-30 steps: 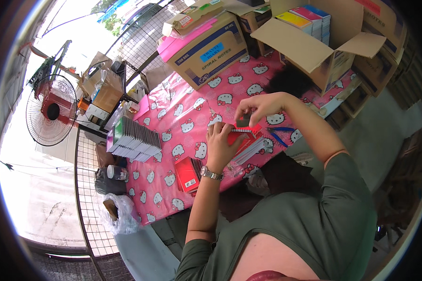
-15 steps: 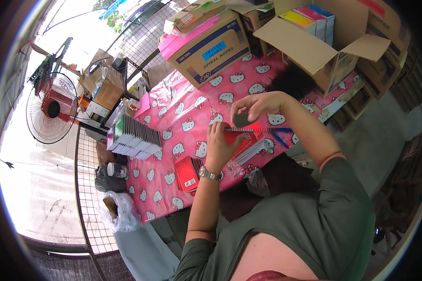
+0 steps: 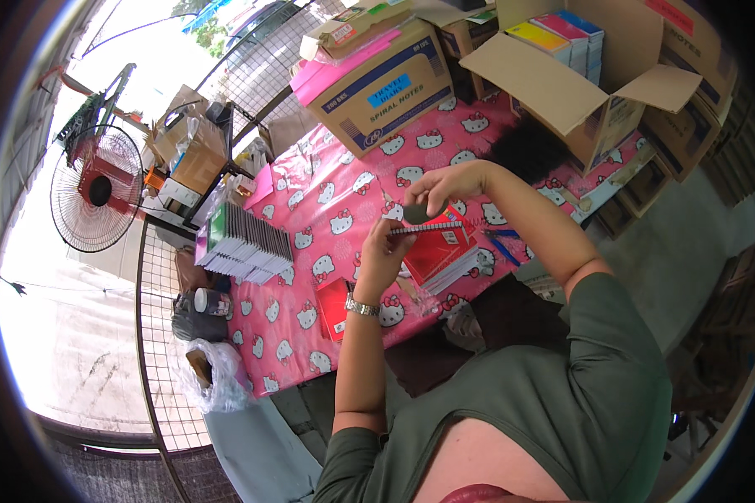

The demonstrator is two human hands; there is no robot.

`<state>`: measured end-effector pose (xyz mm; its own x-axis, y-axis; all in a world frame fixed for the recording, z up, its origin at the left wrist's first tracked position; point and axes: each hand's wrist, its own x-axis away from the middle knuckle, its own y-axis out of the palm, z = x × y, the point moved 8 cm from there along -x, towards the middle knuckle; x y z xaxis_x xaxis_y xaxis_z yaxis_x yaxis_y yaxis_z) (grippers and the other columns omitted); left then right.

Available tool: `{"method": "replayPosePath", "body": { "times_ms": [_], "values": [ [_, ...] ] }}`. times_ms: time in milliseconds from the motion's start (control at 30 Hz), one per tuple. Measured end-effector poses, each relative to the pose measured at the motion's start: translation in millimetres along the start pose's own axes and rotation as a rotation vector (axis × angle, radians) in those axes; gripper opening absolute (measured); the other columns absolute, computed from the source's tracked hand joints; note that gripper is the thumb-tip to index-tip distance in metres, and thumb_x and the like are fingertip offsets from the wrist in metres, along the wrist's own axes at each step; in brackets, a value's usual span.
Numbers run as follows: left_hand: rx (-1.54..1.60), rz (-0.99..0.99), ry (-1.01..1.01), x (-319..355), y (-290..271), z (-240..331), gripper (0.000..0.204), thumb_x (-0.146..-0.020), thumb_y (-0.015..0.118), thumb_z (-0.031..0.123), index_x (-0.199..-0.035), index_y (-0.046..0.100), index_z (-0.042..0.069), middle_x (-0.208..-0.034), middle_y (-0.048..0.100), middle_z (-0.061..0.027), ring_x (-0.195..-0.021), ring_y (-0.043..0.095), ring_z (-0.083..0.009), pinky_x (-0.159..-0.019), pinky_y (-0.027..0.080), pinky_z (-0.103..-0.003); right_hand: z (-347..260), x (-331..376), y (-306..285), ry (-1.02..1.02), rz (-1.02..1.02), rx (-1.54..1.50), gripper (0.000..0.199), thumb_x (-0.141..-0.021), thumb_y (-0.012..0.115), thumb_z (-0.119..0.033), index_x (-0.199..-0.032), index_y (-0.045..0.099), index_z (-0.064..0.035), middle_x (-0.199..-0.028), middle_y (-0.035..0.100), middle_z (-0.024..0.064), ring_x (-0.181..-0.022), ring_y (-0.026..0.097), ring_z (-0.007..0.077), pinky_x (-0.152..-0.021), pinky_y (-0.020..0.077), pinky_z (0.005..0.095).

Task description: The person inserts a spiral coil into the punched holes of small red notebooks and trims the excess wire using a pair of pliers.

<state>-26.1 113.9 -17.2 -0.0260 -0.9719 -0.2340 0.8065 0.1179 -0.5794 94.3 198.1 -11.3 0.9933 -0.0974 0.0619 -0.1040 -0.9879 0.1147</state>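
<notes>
A spiral notebook [image 3: 428, 227] is held nearly edge-on over the pink table, its wire-bound edge uppermost. My left hand [image 3: 384, 251] grips its left end between thumb and fingers. Just above the binding, my right hand [image 3: 445, 186] pinches a dark grey-green flat piece with a rounded edge [image 3: 413, 215]; its kind is unclear. Under the held notebook lies a stack of red notebooks [image 3: 440, 256]. Blue-handled pliers [image 3: 503, 243] rest to the right of that stack. More red notebooks [image 3: 333, 306] lie by my left wrist, partly hidden behind it.
Spiral notebooks [image 3: 243, 243] stand in a thick stack at the table's left. A closed carton [image 3: 377, 92] sits at the back, beside an open carton [image 3: 554, 92] of colourful pads. A jar [image 3: 212, 303], a plastic bag [image 3: 214, 377] and a fan [image 3: 99, 191] are farther left.
The held notebook has tipped from showing its red cover to nearly edge-on. My right hand has shifted slightly left with the dark piece.
</notes>
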Motion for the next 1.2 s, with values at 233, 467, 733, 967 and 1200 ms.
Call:
{"method": "replayPosePath", "body": {
  "times_ms": [233,467,733,967,1200],
  "values": [
    [0.038,-0.016,-0.071,1,0,-26,0.021,-0.09,0.072,0.003,-0.105,0.059,-0.002,-0.096,0.064,-0.005,-0.078,0.061,-0.0085,-0.068,0.052,-0.023,24,10,-45,0.018,0.463,0.157,0.045,-0.082,0.073,-0.026,-0.119,0.064,-0.0026,-0.103,0.069,0.007,-0.097,0.066,0.0187,-0.086,0.0504,0.0302],
    [0.496,0.307,-0.161,18,-3,-21,0.016,-0.094,0.067,0.005,-0.106,0.063,-0.005,-0.088,0.067,-0.0053,-0.064,0.064,-0.0092,-0.059,0.055,-0.024,198,86,-101,0.221,1.03,0.972,0.08,-0.076,0.081,-0.041,-0.142,0.048,-0.0104,-0.15,0.039,0.0204,-0.137,0.039,0.0406,-0.112,0.0361,0.05],
    [0.41,0.456,-0.12,30,4,-28,0.025,-0.096,0.069,0.015,-0.108,0.065,-0.006,-0.069,0.055,0.0017,-0.06,0.055,-0.0033,-0.054,0.057,-0.025,215,151,29,0.373,1.201,1.178,0.07,-0.085,0.073,-0.032,-0.142,0.045,-0.0021,-0.136,0.051,0.022,-0.13,0.046,0.0397,-0.109,0.037,0.0484],
    [0.422,0.384,-0.161,36,4,-39,0.022,-0.095,0.068,0.009,-0.111,0.066,-0.005,-0.08,0.069,-0.0047,-0.067,0.067,-0.0085,-0.059,0.056,-0.024,31,120,89,-0.307,1.264,0.973,0.062,-0.081,0.074,-0.027,-0.135,0.054,-0.0034,-0.128,0.057,0.0168,-0.12,0.053,0.0348,-0.106,0.0388,0.0455],
    [0.35,0.444,-0.088,45,4,-40,0.019,-0.091,0.065,0.0,-0.109,0.066,-0.007,-0.085,0.074,-0.0087,-0.072,0.069,-0.0104,-0.065,0.056,-0.025,-8,66,123,-0.368,0.998,1.093,0.059,-0.077,0.075,-0.025,-0.13,0.059,-0.0032,-0.125,0.06,0.0111,-0.115,0.055,0.0309,-0.105,0.0398,0.0451]
  ]
}}
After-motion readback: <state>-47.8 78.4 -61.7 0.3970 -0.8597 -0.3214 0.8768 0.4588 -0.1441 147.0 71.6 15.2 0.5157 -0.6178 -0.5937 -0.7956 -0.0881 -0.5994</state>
